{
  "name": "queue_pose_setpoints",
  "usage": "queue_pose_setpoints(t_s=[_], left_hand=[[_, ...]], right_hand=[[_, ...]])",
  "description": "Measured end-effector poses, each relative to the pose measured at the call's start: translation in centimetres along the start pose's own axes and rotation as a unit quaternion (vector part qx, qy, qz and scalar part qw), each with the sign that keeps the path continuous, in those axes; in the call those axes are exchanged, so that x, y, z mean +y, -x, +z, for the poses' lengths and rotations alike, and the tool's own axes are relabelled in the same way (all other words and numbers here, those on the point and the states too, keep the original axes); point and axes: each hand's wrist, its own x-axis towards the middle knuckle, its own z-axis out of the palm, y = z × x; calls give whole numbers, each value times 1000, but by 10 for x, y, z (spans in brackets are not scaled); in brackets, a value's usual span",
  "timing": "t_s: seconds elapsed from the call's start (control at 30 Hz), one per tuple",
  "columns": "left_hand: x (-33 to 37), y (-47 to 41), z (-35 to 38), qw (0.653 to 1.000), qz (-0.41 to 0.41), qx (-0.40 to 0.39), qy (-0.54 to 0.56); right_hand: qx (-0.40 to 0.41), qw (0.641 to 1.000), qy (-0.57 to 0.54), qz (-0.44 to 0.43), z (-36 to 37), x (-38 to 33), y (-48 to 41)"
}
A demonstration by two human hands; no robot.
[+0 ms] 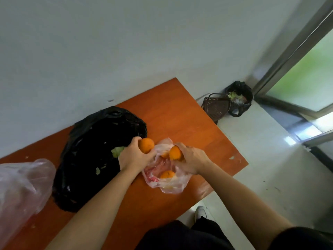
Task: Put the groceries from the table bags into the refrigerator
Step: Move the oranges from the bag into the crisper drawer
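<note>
My left hand is wrapped around one round orange, just above the orange-brown surface. My right hand grips a second orange at the mouth of the thin clear bag. Two more oranges sit inside that bag; one shows a tiny dark stem spot. A black bag lies beside it with something leafy green inside.

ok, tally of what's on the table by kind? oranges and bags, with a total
Oranges: 4 (one in the left hand at, one in the right hand at, one partly hidden beside it, one lying in the clear bag)
Black bags: 1
Clear or pinkish plastic bags: 2
Total: 7
</note>
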Motion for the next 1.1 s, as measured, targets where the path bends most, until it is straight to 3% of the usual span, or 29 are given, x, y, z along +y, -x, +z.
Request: queue_pose_setpoints(t_s=[0.2,0.37,0.53,0.73,1.1], left_hand=[[26,-6,-52,976,124,149,98],[104,-6,-88,930,257,184,187],[223,30,-102,868,398,158,253],[342,146,-91,788,536,107,282],[454,480,22,646,697,-3,313]], right_hand=[[165,985,-57,-20,-67,-18,5],[315,945,-85,26,-135,-6,54],[441,884,-77,131,-196,30,149],[551,804,-58,214,-227,76,314],[663,660,-48,350,-146,150,698]])
